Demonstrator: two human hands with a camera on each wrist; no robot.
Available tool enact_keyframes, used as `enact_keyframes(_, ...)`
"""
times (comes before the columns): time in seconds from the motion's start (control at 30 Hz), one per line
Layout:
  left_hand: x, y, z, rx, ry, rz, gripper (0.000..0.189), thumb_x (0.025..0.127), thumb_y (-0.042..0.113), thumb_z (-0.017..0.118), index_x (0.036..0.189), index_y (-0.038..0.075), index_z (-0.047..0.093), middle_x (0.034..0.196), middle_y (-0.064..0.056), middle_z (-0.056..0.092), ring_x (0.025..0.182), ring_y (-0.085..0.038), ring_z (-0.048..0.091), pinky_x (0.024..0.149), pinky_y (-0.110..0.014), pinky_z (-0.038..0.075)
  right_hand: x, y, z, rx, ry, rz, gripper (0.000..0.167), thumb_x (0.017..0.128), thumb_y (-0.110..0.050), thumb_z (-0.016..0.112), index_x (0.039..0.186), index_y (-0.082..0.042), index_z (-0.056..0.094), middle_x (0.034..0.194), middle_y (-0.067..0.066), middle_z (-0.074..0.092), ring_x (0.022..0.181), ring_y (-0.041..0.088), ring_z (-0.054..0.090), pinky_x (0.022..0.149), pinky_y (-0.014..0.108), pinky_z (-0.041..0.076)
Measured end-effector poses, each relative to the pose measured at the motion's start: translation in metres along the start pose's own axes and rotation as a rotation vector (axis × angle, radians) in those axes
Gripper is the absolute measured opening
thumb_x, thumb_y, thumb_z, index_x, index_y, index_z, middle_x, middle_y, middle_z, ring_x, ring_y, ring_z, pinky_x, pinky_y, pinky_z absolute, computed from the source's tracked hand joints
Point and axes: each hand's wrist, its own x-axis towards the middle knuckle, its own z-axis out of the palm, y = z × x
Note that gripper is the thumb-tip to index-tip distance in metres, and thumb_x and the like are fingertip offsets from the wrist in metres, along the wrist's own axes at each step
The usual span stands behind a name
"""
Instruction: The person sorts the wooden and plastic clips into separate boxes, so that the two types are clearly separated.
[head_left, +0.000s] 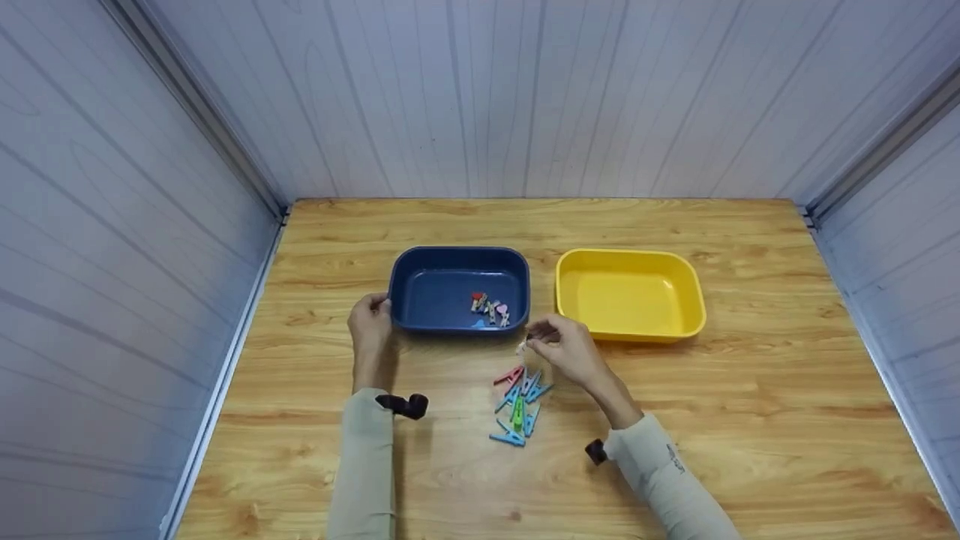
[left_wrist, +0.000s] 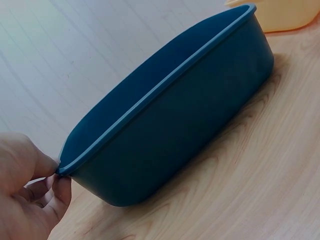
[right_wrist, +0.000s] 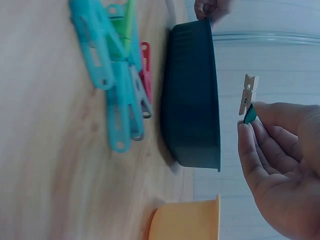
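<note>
With the left grip (head_left: pixel 370 321) pinching the blue bin (head_left: pixel 433 296), the right grip (head_left: pixel 568 349), pinching a wooden clip (right_wrist: pixel 248 91), should release low inside it, ahead-left.

Looks like a lab booth, walled by pale streaked panels (head_left: pixel 487 97) beyond the right hand (head_left: pixel 568 349), with wood-grain bench (head_left: pixel 750 420) beneath.

The clothespin (right_wrist: pixel 247 94) is tan and green, one basin (head_left: pixel 435 294) navy, another basin (head_left: pixel 630 306) yellow.
</note>
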Motion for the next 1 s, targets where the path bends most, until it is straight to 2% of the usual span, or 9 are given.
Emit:
enact_keyframes(0.07,0.000,0.000,0.000,-0.018,-0.007,-0.018,0.024,0.097,0.005,0.048,0.116,-0.004,0.060,0.117,-0.020,0.060,0.105,-0.027,0.055,0.091,-0.036,0.046,0.008,-0.002,0.001,-0.006,0.013,-0.009,0.020,0.085,-0.003,0.069,0.104,0.001,0.066,0.097,0.009,0.068,0.086,0.019,0.064,0.080,0.033,0.055)
enact_keyframes(0.23,0.000,0.001,0.001,-0.011,0.001,-0.007,0.023,0.097,0.004,0.049,0.115,-0.005,0.060,0.115,-0.020,0.061,0.104,-0.026,0.055,0.091,-0.036,0.046,0.026,-0.004,0.004,-0.003,0.047,-0.024,0.019,0.084,-0.002,0.069,0.103,0.000,0.066,0.097,0.011,0.068,0.086,0.019,0.063,0.079,0.033,0.055)
enact_keyframes(0.47,0.002,-0.002,0.000,0.073,0.028,0.067,0.022,0.097,0.006,0.051,0.112,-0.005,0.063,0.108,-0.019,0.063,0.099,-0.026,0.056,0.085,-0.035,0.046,0.047,-0.001,0.012,0.065,0.109,0.010,0.019,0.083,0.001,0.069,0.101,0.002,0.066,0.096,0.016,0.068,0.086,0.022,0.063,0.080,0.037,0.055)
enact_keyframes(0.73,0.001,-0.002,0.000,0.058,0.030,0.036,0.022,0.097,0.007,0.050,0.112,-0.004,0.062,0.106,-0.017,0.061,0.097,-0.025,0.054,0.084,-0.034,0.045,0.064,0.002,0.021,0.071,0.125,0.059,0.019,0.083,0.000,0.069,0.102,0.001,0.066,0.096,0.013,0.068,0.087,0.020,0.063,0.081,0.031,0.054)
enact_keyframes(1.0,0.002,-0.001,0.002,0.061,0.044,0.055,0.021,0.096,0.005,0.052,0.111,-0.005,0.063,0.103,-0.017,0.061,0.095,-0.025,0.054,0.083,-0.033,0.044,0.075,0.002,0.029,0.065,0.131,0.089,0.019,0.084,0.000,0.069,0.103,0.000,0.065,0.097,0.013,0.067,0.089,0.022,0.063,0.083,0.035,0.054)
